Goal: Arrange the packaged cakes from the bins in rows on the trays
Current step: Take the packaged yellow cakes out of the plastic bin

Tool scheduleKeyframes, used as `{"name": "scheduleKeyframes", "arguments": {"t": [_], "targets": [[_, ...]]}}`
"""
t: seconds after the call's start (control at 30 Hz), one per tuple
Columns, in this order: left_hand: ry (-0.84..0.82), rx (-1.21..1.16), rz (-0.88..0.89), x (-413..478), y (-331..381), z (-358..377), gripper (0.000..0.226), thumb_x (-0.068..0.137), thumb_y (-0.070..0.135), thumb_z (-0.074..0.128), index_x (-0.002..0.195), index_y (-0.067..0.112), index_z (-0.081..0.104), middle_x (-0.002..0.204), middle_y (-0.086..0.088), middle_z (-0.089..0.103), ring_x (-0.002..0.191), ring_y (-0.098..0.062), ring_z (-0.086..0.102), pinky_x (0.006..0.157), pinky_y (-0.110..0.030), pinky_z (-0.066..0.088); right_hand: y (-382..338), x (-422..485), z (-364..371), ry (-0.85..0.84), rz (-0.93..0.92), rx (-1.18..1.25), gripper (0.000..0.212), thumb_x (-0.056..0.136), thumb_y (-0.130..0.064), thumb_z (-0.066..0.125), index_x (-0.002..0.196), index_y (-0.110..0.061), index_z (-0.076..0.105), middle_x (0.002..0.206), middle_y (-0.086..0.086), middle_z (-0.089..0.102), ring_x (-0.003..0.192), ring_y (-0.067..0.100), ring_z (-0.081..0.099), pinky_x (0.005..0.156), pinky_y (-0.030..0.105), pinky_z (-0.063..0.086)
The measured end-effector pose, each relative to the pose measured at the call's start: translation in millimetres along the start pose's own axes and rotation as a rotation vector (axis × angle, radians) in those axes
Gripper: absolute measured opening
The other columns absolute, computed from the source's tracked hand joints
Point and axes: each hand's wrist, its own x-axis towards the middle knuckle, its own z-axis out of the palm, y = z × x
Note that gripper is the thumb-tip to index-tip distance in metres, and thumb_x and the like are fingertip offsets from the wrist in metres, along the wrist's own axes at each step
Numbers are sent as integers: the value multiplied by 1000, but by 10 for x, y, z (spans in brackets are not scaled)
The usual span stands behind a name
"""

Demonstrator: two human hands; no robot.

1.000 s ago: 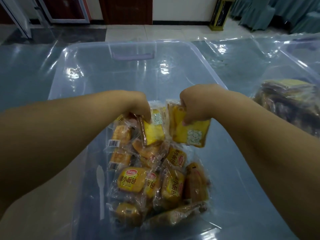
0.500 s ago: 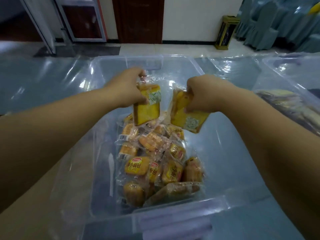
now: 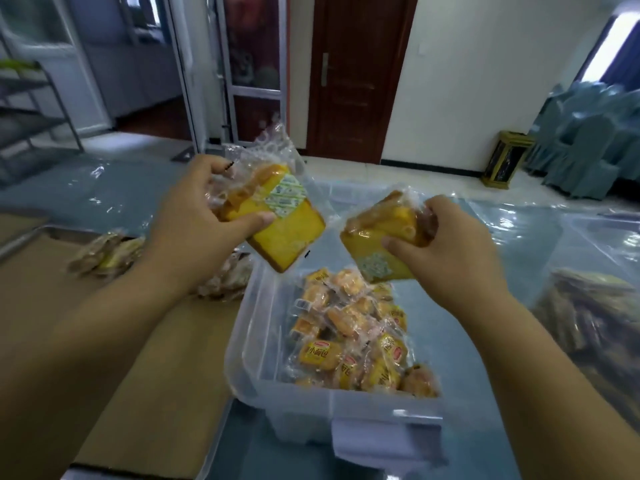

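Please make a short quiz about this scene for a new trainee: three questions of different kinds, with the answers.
1. True or false: the left hand holds nothing.
2. Where do the small packaged cakes lie? A) in the clear bin B) on the floor C) on a chair
3. Fill in: the tray lies on the bin's ____ side.
Key: 1 false, like the right hand it grips a yellow cake; 2 A; 3 left.
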Motion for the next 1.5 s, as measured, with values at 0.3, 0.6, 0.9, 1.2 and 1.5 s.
{"name": "scheduleKeyframes", "arguments": {"t": [0.3, 0.6, 0.9, 1.2, 1.5], "targets": [[198, -112, -38, -441, -427, -1404, 49, 54, 54, 81, 88, 59, 46, 94, 23, 58, 75, 6, 63, 59, -25, 50, -1296, -464, 398, 135, -81, 174, 36, 72, -41, 75, 88, -36, 44, 72, -19, 51, 62, -1, 50, 51, 14, 32], [126, -12, -231, -981, -1463, -2987, 51, 51, 49, 78, 86, 65, 45, 85, 18, 64, 72, 10, 63, 53, -17, 46, -2530, -1007, 1465, -88, -65, 193, 35, 71, -47, 73, 88, -31, 47, 73, -14, 52, 66, 1, 50, 51, 20, 35], [30, -67, -502, -1085, -2585, -3586, 42, 68, 22, 81, 97, 32, 52, 96, 4, 68, 82, -16, 68, 71, -42, 57, -3189, -1111, 2699, -419, -9, 49, 37, 72, -50, 68, 90, -27, 44, 79, -12, 55, 71, 13, 54, 56, 30, 41], [10, -99, -637, -457, -3723, -3838, 35, 74, 16, 77, 95, 31, 54, 91, 3, 69, 68, -11, 69, 49, -28, 53, -3607, -681, 4044, -540, 80, 77, 33, 72, -47, 63, 84, -28, 39, 75, -9, 53, 65, 9, 52, 48, 27, 36], [-2, -139, -640, 421, -4313, -3858, 23, 81, 25, 70, 90, 40, 55, 84, 11, 69, 68, -6, 67, 53, -29, 54, -4109, -28, 4941, -518, 84, 161, 30, 68, -46, 60, 84, -27, 43, 72, -10, 53, 64, 10, 51, 50, 27, 36]]}}
